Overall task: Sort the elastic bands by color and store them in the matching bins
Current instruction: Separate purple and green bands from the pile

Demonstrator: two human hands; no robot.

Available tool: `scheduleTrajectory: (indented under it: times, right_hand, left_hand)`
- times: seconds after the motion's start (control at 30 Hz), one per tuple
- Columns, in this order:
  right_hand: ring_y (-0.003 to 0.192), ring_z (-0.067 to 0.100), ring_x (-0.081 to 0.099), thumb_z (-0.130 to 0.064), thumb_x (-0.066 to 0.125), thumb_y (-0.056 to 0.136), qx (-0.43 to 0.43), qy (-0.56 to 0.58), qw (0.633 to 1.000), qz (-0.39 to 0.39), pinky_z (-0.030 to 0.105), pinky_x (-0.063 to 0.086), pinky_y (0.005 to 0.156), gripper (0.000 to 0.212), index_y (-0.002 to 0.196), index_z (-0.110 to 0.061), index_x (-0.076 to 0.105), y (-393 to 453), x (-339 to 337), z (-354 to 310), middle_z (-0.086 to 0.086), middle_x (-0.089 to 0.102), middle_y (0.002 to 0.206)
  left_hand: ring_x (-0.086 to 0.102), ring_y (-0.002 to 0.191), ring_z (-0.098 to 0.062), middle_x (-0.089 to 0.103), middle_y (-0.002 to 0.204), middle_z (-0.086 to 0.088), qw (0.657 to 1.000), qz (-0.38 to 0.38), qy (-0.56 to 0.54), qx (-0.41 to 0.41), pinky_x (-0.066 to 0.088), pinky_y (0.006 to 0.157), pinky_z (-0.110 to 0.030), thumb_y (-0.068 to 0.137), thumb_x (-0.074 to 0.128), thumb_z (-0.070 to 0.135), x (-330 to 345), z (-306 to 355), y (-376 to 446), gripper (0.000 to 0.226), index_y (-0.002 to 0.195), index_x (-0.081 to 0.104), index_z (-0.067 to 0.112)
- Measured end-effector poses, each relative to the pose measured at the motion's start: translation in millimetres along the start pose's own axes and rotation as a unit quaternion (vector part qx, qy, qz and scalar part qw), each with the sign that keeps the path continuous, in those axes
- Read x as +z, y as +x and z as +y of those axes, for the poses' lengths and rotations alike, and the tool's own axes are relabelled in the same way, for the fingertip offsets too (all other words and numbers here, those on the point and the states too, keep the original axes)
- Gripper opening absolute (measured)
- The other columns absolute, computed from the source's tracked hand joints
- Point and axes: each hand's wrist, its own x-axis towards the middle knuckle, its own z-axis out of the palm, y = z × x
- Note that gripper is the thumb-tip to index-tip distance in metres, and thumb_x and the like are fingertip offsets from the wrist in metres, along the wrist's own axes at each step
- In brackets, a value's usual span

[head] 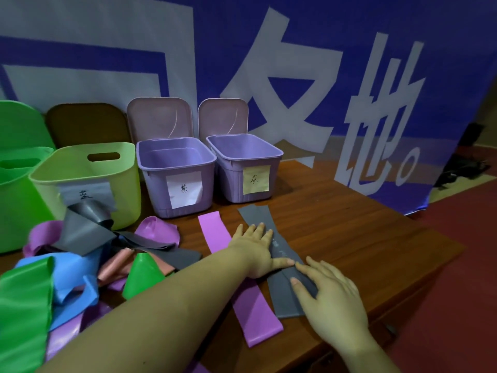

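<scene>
A grey elastic band [282, 294] lies flat on the wooden table, stretching from near the bins toward me. My left hand [255, 249] presses on its middle with straight fingers. My right hand [328, 294] rests flat on its near part, fingertips close to my left thumb. A purple band [250, 310] lies flat beside it on the left, partly under my left forearm. A tangled pile of bands [88, 254] in grey, purple, blue, green and pink sits at the left.
Along the back stand a green bin [16, 200], a light green bin [88, 170] with a label, and two purple bins [174, 168] [244, 157], each labelled, with lids raised. A blue banner [349, 76] hangs behind. The table's right edge [435, 265] drops to red floor.
</scene>
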Motion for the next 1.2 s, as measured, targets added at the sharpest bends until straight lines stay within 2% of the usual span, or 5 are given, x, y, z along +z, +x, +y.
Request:
scheduleTrajectory:
  times: [0.43, 0.57, 0.7, 1.0, 1.2]
  right_hand:
    - [0.130, 0.003, 0.033, -0.054, 0.053, 0.081, -0.113, 0.143, 0.983, 0.038, 0.034, 0.024, 0.114, 0.029, 0.109, -0.048, 0.052, -23.4, -7.9, -32.2, -0.027, 0.046, 0.122]
    - [0.106, -0.011, 0.046, -0.049, 0.059, 0.074, -0.193, 0.214, 0.957, 0.012, 0.003, 0.028, 0.093, 0.015, 0.089, -0.050, 0.058, -47.3, 6.4, -83.0, -0.033, 0.054, 0.101]
    - [0.102, -0.005, 0.052, -0.053, 0.055, 0.071, -0.255, 0.197, 0.946, -0.044, 0.006, 0.034, 0.092, 0.034, 0.098, -0.037, 0.068, -65.3, 22.5, -117.7, -0.030, 0.058, 0.097]
    - [0.106, -0.002, 0.053, -0.065, 0.046, 0.064, -0.281, 0.167, 0.941, -0.081, 0.005, 0.032, 0.094, 0.061, 0.106, -0.029, 0.070, -109.4, 37.8, -116.1, -0.025, 0.058, 0.105]
    - [0.113, -0.013, 0.043, -0.059, 0.056, 0.061, -0.299, 0.132, 0.942, -0.078, -0.001, 0.022, 0.097, 0.055, 0.110, -0.036, 0.067, -118.8, 30.5, -91.8, -0.038, 0.047, 0.113]
  left_hand:
    - [0.018, 0.143, -0.012, 0.024, 0.155, 0.002, 0.993, 0.100, -0.051, 0.034, 0.005, 0.115, -0.028, 0.091, 0.040, 0.060, -12.0, -68.9, -152.6, 0.061, 0.142, 0.035, 0.027]
    - [0.023, 0.140, -0.008, 0.030, 0.152, 0.007, 0.992, 0.114, -0.050, 0.024, 0.002, 0.108, -0.014, 0.053, 0.004, 0.089, 1.8, -88.0, -213.5, 0.110, 0.140, 0.039, 0.031]
    - [0.035, 0.131, -0.001, 0.045, 0.141, 0.013, 0.986, 0.144, -0.082, 0.021, 0.007, 0.105, -0.009, 0.054, -0.001, 0.086, 23.4, -96.5, -254.4, 0.107, 0.133, 0.049, 0.033]
    - [0.047, 0.115, 0.001, 0.059, 0.125, 0.014, 0.972, 0.179, -0.120, 0.090, 0.016, 0.103, -0.004, 0.081, 0.055, 0.059, 56.1, -69.0, -272.4, 0.052, 0.124, 0.059, 0.030]
    - [0.053, 0.104, -0.004, 0.061, 0.109, 0.012, 0.965, 0.202, -0.146, 0.086, 0.043, 0.091, -0.022, 0.072, 0.046, 0.067, 70.5, -63.3, -264.1, 0.056, 0.108, 0.063, 0.028]
